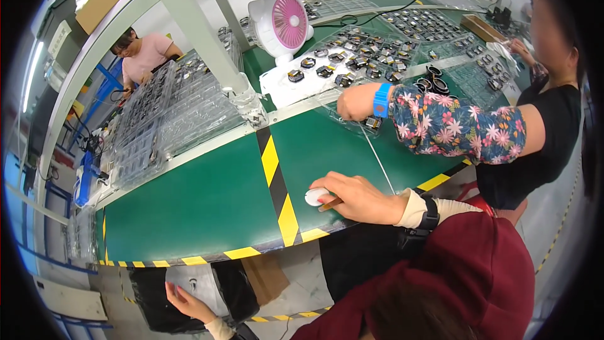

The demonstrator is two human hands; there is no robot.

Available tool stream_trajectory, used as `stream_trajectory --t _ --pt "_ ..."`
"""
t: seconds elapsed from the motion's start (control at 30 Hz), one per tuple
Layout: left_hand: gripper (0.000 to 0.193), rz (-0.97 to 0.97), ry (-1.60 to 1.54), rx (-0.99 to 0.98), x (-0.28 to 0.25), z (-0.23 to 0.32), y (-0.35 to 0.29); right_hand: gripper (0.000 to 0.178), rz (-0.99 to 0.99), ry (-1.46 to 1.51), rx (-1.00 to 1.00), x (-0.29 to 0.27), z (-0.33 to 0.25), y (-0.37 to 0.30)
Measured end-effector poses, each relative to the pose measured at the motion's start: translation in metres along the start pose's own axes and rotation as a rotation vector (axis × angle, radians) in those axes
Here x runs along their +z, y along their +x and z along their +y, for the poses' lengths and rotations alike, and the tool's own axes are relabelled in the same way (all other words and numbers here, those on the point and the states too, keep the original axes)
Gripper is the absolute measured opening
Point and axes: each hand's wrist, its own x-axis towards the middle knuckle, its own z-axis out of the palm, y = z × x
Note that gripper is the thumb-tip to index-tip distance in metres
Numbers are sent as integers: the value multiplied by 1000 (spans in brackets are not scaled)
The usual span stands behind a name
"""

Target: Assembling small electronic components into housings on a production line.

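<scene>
My right hand is closed round the edge of a small white round disc, low over the green table near its striped front edge. A brownish strip shows under the fingers; what it is I cannot tell. Below the table edge at lower left, my left hand has its fingers stretched out and apart, with nothing seen in it. Beside it lies a white sheet between black material, with a small dark-and-pale piece on it that is too small to name.
A co-worker's hand with a blue wristband reaches over clear trays of small black parts. A metal post rises by stacked trays. Behind stand a pink-and-white fan and black scissors. Another person sits far left.
</scene>
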Motion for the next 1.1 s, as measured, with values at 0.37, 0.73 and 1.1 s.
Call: stream_trajectory --t 0.37,0.73,1.1 --pt "51 -1287 -1099 -836 186 253 -18 21 -456 1214 770 -47 26 1" --pt "65 -1266 -1155 -1188 379 323 -58 14 -137 1280 864 -87 51 -84" --pt "20 -1244 -1126 -1068 405 325 -56 16 -236 1207 829 -88 81 -106"
